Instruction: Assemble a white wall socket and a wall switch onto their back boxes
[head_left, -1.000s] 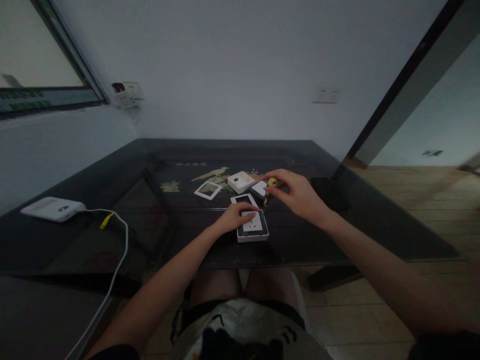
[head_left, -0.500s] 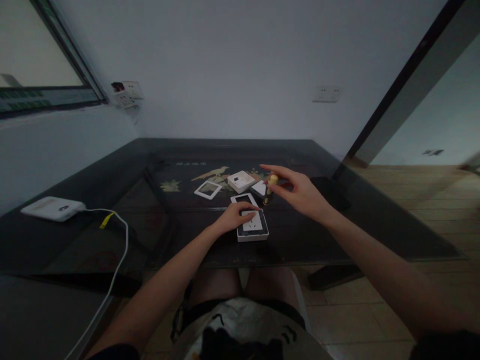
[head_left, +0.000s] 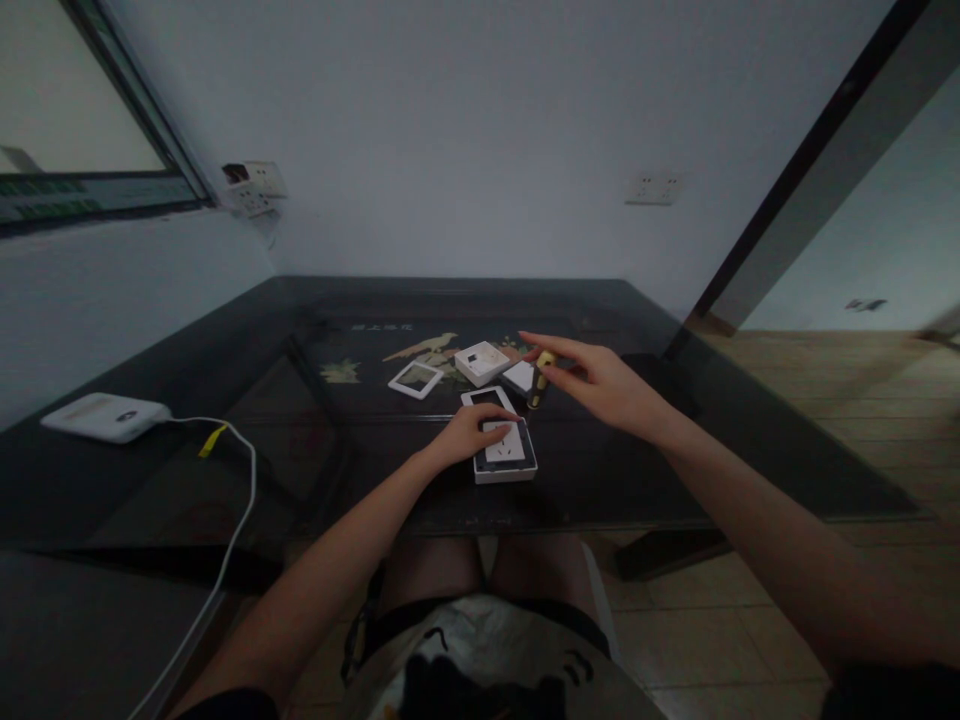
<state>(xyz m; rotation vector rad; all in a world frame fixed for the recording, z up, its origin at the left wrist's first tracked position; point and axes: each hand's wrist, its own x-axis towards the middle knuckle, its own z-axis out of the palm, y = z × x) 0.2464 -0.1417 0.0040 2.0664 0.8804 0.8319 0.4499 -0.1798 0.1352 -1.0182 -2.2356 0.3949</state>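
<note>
A white wall socket (head_left: 504,447) with a dark inner frame sits in a white box near the table's front edge. My left hand (head_left: 471,432) holds it from the left, thumb on its face and fingers over the far side. To the right and slightly farther back, my right hand (head_left: 589,375) pinches the upper end of a short yellow-and-black screwdriver (head_left: 541,378), its index finger stretched out. The screwdriver is nearly upright, its lower end close to the table. Just beyond the socket lies a white cover frame (head_left: 489,396), partly hidden by my left hand.
Farther back are a white box (head_left: 481,363), another white piece (head_left: 519,376) and a second white frame (head_left: 416,379). On the left, a white device (head_left: 109,416) trails a white cable (head_left: 253,470) over the dark table (head_left: 360,480). A dark flat object (head_left: 660,385) lies right.
The screwdriver has turned in my right fingers and shows more of its dark markings. My right hand has shifted very slightly; my left hand and the socket stay put.
</note>
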